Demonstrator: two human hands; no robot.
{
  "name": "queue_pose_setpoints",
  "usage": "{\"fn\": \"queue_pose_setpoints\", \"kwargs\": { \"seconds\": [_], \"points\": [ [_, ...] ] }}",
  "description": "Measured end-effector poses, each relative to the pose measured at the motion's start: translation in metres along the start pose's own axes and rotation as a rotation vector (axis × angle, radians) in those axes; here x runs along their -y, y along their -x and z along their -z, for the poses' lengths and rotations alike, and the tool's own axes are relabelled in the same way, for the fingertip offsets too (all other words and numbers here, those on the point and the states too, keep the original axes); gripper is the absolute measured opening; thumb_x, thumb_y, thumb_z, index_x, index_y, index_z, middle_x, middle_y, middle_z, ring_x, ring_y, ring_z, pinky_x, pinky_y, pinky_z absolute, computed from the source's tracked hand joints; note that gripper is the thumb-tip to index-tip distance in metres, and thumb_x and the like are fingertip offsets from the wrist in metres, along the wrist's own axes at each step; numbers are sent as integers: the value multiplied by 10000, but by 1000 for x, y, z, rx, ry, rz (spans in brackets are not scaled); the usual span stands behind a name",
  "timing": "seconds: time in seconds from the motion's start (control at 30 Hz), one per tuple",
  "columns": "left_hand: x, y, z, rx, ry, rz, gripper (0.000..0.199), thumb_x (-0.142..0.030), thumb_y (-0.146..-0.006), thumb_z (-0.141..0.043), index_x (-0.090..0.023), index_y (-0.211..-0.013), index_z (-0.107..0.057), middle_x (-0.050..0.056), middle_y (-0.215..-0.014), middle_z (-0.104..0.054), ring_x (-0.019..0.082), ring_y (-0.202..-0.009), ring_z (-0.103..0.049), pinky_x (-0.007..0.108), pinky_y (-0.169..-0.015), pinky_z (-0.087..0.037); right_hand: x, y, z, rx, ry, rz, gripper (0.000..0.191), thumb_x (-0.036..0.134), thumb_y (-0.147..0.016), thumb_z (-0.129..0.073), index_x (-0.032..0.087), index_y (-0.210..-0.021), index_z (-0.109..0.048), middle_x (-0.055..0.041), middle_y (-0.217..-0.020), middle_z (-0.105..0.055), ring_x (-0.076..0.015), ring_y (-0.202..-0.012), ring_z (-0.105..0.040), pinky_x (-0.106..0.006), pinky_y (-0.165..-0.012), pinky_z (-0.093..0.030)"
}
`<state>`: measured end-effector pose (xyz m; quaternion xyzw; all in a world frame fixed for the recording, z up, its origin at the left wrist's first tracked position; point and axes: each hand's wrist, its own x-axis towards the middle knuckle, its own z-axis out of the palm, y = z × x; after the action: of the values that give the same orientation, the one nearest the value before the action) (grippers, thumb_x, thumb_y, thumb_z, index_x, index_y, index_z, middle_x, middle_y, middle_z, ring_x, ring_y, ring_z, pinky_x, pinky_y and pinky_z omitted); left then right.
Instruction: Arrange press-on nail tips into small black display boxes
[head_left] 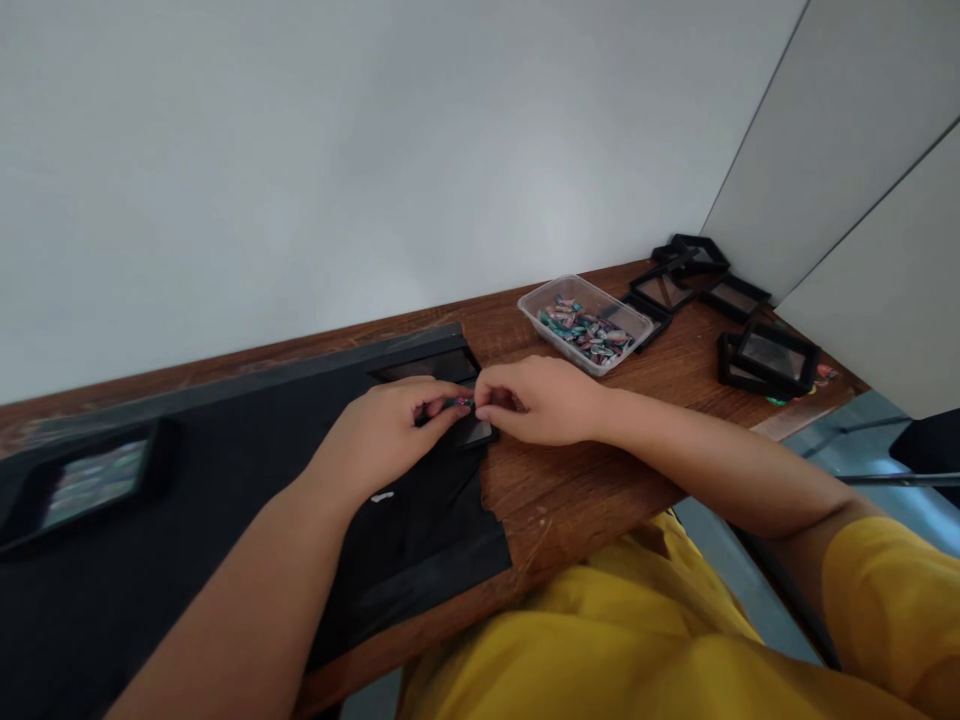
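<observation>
My left hand [390, 425] is closed in a pinch, with a small shiny multicoloured piece [463, 401] showing at its fingertips. My right hand [544, 400] meets it there, thumb and fingers pinched together; what they hold, if anything, is too small to make out. Beneath and behind the fingers lies an open black hinged case [431, 366], its lid raised and its tray partly hidden by my hands. To the right, a clear plastic tub [536, 300] holds many small glossy pieces in green, pink and silver.
A black mat [247, 450] covers the left of the wooden table [592, 480]. A black case with a clear window [82, 485] lies on it, and a small white scrap [382, 496] is near my left wrist. Several black cases [772, 358] are stacked at the right by the wall.
</observation>
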<state>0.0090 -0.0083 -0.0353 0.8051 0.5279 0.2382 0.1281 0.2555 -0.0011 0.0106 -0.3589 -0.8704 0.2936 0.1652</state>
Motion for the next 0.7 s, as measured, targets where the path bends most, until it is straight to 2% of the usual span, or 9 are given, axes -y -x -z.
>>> {"fn": "queue_pose_setpoints", "kwargs": {
  "seconds": [0.07,0.13,0.23,0.3,0.4,0.47,0.53,0.7],
  "points": [
    [-6,0,1,-71,42,-37,262,-468,-921,-663,-313,-918,-874,-2,-665,-674,178,-555,-562,282,-538,-422,-1,0,8,-154,-89,47,138,333,-1016,-734,206,-997,-682,18,-841,-690,-150,-767,-582,-290,-722,-371],
    [-14,1,3,-211,96,-93,228,-435,-937,-688,-303,-908,-872,-29,-593,-619,148,-494,-491,264,-508,-402,-6,0,21,-339,-137,29,202,395,-1031,-694,212,-959,-648,10,-838,-677,-154,-770,-572,-296,-719,-386],
    [-26,4,8,-513,148,-208,140,-326,-954,-750,-259,-928,-871,-71,-539,-535,97,-466,-434,223,-491,-369,-23,-1,45,-555,-22,-148,157,351,-1052,-599,216,-997,-656,-18,-891,-702,-177,-803,-591,-316,-732,-409],
    [-29,4,10,-690,145,-255,82,-241,-943,-783,-230,-934,-864,-89,-545,-505,72,-480,-437,202,-511,-372,-38,-2,59,-515,135,-312,145,286,-1003,-629,205,-1106,-690,-53,-985,-752,-211,-872,-641,-339,-771,-436],
    [-25,3,12,-848,155,-241,83,-175,-933,-786,-212,-952,-858,-97,-574,-494,61,-508,-440,200,-548,-387,-57,-4,67,-291,350,-500,282,200,-965,-647,151,-1232,-724,-160,-1193,-795,-290,-1056,-699,-383,-873,-488],
    [-19,2,12,-902,174,-208,84,-168,-930,-783,-203,-957,-855,-95,-586,-494,64,-528,-442,210,-570,-391,-63,-5,67,-166,456,-574,368,145,-925,-667,126,-1285,-736,-211,-1315,-781,-334,-1162,-704,-408,-925,-509],
    [-15,0,13,-933,168,-189,81,-172,-928,-778,-196,-951,-851,-92,-589,-493,68,-543,-452,218,-590,-400,-65,-6,65,-95,505,-612,431,116,-877,-697,130,-1304,-750,-218,-1364,-774,-353,-1208,-707,-423,-950,-526],
    [-13,-1,16,-960,91,-170,95,-246,-932,-755,-191,-921,-831,-87,-581,-494,87,-530,-460,250,-593,-416,-65,-6,65,-72,493,-646,501,84,-848,-707,179,-1335,-771,-180,-1351,-797,-345,-1199,-738,-428,-950,-563]
  ]
}}
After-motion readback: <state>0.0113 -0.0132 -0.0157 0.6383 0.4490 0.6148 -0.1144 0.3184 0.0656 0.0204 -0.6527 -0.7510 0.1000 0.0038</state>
